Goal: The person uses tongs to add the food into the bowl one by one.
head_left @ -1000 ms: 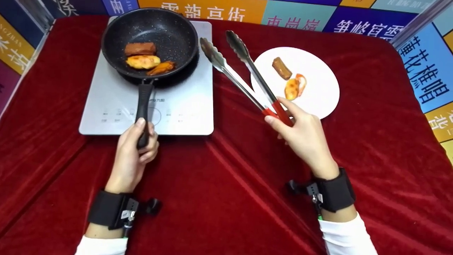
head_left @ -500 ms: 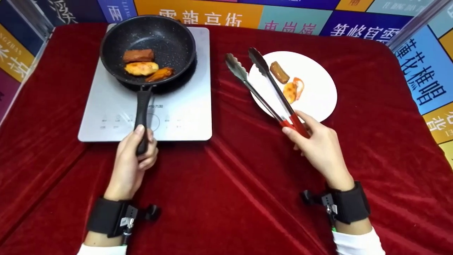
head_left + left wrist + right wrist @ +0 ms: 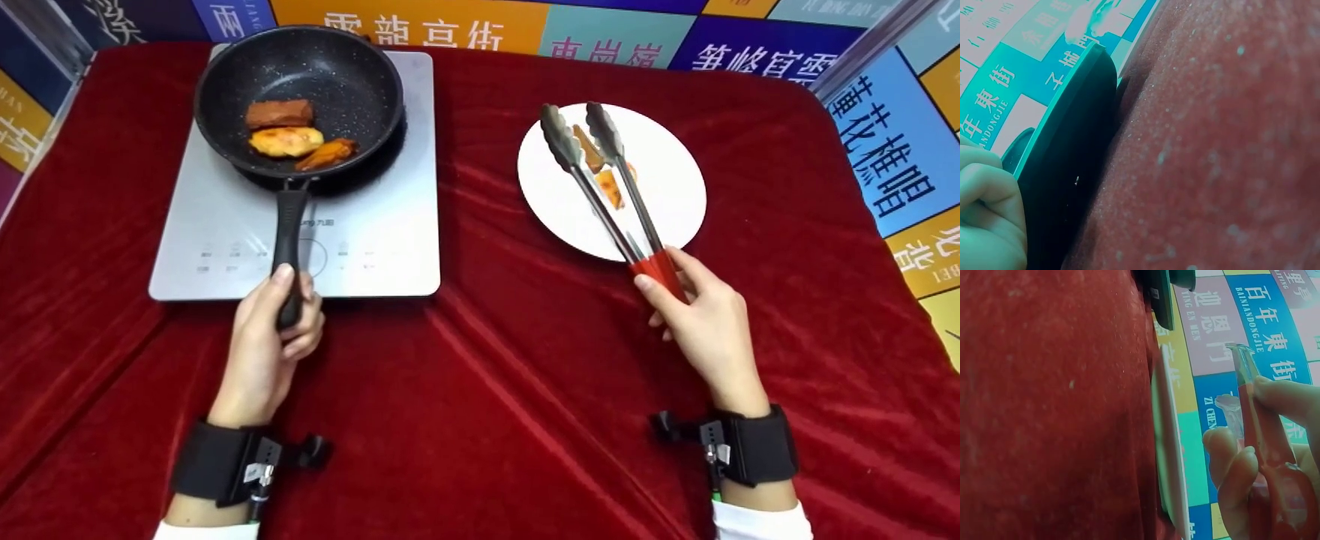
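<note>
My left hand grips the black handle of a frying pan, which sits on a silver induction cooker. Inside the pan lie a brown block-shaped piece, a yellow browned piece and an orange-brown piece. My right hand holds metal tongs by their red grips, the tongs' arms slightly apart. Their tips hang over a white plate, partly covering a brown piece and a yellow browned piece. In the right wrist view, fingers and thumb pinch the red grips.
A dark red velvet cloth covers the table. Panels with large printed characters stand behind it and along the right side. Between the cooker and the plate there is a strip of bare cloth.
The right hand has moved right and toward me, bringing the tongs from beside the pan to over the plate. The tongs' arms have drawn closer together. The left hand keeps its hold on the pan.
</note>
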Available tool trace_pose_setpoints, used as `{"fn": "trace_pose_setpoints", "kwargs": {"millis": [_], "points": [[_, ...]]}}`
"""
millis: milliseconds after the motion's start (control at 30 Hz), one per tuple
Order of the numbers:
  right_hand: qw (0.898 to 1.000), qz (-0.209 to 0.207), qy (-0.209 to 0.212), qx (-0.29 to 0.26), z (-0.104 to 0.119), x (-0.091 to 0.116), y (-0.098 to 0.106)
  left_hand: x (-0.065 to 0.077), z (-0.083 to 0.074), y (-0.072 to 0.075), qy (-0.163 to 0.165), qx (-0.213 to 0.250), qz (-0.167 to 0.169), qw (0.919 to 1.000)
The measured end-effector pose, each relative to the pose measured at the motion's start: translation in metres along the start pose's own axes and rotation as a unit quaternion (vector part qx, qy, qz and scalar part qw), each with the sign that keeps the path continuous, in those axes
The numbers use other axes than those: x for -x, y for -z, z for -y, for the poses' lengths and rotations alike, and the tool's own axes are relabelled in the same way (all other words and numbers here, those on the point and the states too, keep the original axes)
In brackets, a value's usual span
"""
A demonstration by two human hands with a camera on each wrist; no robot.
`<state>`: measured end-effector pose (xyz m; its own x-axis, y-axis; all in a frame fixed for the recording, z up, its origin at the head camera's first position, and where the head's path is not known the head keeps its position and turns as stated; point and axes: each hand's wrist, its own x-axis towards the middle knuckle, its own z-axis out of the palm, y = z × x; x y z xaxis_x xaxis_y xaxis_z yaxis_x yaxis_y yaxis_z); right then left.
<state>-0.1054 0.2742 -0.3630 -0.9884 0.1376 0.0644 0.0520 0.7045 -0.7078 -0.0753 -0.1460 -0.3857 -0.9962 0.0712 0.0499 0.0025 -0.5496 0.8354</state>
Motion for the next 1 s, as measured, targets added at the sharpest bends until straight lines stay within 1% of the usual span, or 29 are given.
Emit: {"fn": "trace_pose_setpoints", "kwargs": {"millis": [133, 333, 600, 867, 1000], "points": [[1.000, -0.005, -0.008, 0.002, -0.005, -0.002, 0.001, 0.000, 0.000, 0.001, -0.001, -0.003, -0.001, 1.0000], [1.000, 0.000, -0.020, 0.012, -0.016, -0.003, 0.001, 0.002, 0.000, 0.002, 0.000, -0.015, -0.004, 0.9999], [1.000, -0.004, -0.021, 0.022, -0.020, -0.004, 0.001, 0.001, 0.000, 0.001, -0.001, -0.012, -0.006, 0.9999], [0.999, -0.017, -0.038, 0.029, -0.027, -0.002, 0.006, 0.001, 0.000, 0.001, 0.001, -0.012, -0.006, 0.9999], [0.998, -0.029, -0.036, 0.052, -0.029, -0.001, 0.010, 0.000, 0.000, 0.001, 0.000, -0.009, -0.007, 0.9999]]}}
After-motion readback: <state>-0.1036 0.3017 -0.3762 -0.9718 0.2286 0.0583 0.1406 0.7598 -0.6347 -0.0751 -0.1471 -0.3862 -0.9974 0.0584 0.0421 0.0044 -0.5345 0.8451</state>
